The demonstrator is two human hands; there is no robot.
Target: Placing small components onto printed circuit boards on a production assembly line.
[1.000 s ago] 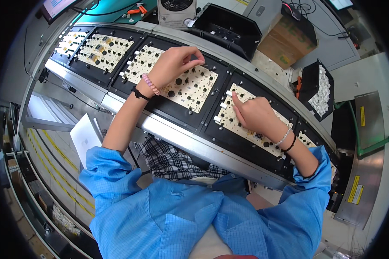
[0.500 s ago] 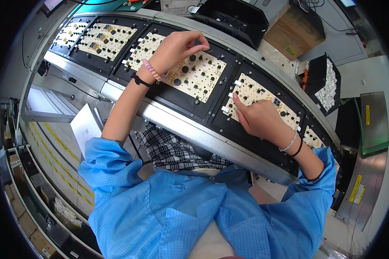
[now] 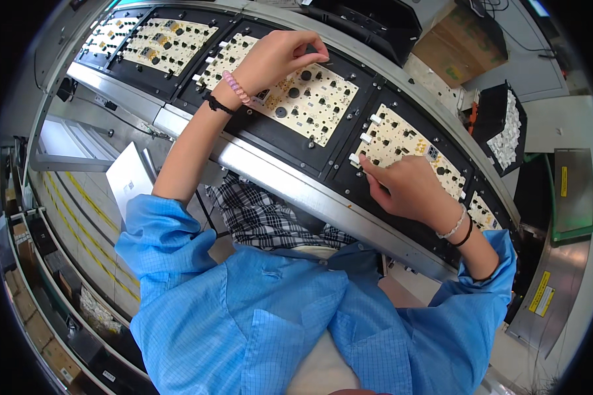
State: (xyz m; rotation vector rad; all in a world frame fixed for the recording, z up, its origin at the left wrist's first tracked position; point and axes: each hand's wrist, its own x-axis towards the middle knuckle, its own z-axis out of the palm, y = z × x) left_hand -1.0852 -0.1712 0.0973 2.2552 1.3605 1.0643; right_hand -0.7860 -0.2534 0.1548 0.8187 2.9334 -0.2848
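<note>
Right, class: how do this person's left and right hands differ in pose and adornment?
The left hand curls, thumb and index fingertips close together; the right hand extends its index finger beside a white connector. The left hand wears a pink beaded bracelet, the right hand a pale one. Both wear a black band and reach over cream circuit boards.

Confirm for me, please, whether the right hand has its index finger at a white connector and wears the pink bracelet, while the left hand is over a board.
Not quite: the head view shows the left hand wearing the pink bracelet, not the right hand. The right does have its index finger at a white connector, and the left is over a board.
</note>
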